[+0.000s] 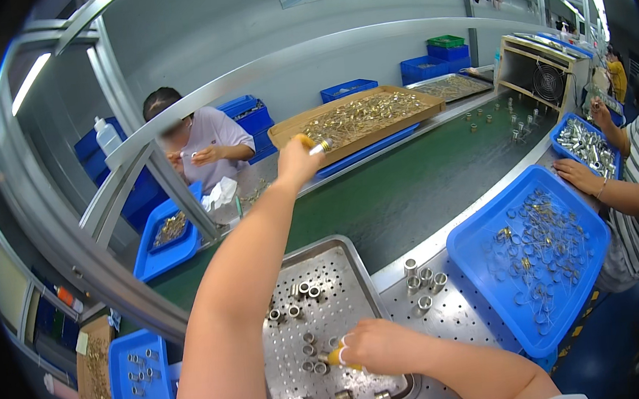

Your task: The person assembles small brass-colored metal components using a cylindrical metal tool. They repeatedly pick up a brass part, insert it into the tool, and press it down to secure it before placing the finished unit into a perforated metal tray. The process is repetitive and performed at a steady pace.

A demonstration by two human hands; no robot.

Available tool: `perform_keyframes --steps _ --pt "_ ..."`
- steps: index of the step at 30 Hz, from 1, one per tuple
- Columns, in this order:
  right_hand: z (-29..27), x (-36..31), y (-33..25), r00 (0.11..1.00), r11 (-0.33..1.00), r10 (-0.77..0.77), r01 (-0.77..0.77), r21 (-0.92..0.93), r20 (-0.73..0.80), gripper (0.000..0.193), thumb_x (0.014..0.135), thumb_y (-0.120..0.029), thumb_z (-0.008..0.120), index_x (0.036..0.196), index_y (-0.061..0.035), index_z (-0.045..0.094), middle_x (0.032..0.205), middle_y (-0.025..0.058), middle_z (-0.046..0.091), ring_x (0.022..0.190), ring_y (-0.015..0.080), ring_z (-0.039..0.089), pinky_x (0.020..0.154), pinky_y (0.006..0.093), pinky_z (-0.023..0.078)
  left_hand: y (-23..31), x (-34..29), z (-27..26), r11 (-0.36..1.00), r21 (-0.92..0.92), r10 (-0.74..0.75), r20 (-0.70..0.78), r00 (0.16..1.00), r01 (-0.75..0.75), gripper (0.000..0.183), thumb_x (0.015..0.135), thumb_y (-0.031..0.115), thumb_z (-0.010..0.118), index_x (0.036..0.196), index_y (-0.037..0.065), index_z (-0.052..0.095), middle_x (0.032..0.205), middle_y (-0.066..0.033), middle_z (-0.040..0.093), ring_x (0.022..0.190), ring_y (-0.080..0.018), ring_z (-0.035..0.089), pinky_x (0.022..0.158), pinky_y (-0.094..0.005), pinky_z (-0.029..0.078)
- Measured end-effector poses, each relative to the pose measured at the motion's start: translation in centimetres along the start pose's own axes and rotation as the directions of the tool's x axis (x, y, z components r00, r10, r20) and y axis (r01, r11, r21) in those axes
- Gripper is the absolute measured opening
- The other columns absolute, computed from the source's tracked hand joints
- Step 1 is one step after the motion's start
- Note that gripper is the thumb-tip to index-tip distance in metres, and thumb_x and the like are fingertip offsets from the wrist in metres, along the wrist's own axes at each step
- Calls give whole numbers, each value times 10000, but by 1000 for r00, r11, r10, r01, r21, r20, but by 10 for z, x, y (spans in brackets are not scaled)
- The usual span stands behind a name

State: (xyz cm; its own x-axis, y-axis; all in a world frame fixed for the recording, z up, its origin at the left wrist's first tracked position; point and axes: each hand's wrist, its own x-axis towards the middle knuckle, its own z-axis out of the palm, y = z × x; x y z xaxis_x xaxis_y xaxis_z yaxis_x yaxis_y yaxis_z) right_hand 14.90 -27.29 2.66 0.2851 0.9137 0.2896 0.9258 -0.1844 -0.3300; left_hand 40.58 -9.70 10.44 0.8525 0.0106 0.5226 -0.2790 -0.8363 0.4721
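Note:
My left hand (297, 163) is stretched out over the conveyor, beside the near left corner of a cardboard tray (353, 149). Its fingers are closed on a short shiny metal sleeve (320, 147). Low over a perforated steel tray (282, 385), my right hand (378, 346) has its fingertips pinched at a small metal sleeve (323, 358) among several others; the grip is partly hidden. Yellow covers show on fingers of both hands. More metal sleeves (304, 288) stand and lie in the steel tray, some upright, some tipped over.
A green conveyor belt (402, 192) runs behind the steel tray. To the right, a blue tray (456, 241) holds thin wire rings, beside several upright sleeves (424, 303). A metal frame post (125, 285) rises at left. Co-workers sit across the belt and at far right.

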Motion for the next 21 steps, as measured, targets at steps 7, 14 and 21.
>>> perform_keyframes --steps 7,14,21 --pt "13 -1 8 999 1000 -14 14 4 -39 56 714 -112 523 751 -75 543 679 60 540 721 230 568 668 339 425 -3 69 16 795 601 -282 255 925 77 355 749 194 558 1075 57 591 1115 -124 576 1045 -272 544 840 -364 451" --pt "22 3 6 993 997 -18 27 74 -117 48 722 -101 517 685 -70 517 655 76 539 695 245 569 644 362 424 -32 19 12 973 217 -95 73 993 77 350 727 182 562 1038 24 586 999 -224 596 926 -333 591 782 -374 464" --pt "17 0 11 994 993 3 11 121 -112 56 687 -83 566 667 -52 524 677 88 536 690 274 557 631 381 431 38 -78 -40 873 -445 -125 191 974 199 274 746 157 630 964 0 577 693 -28 560 546 -73 480 482 -204 361"
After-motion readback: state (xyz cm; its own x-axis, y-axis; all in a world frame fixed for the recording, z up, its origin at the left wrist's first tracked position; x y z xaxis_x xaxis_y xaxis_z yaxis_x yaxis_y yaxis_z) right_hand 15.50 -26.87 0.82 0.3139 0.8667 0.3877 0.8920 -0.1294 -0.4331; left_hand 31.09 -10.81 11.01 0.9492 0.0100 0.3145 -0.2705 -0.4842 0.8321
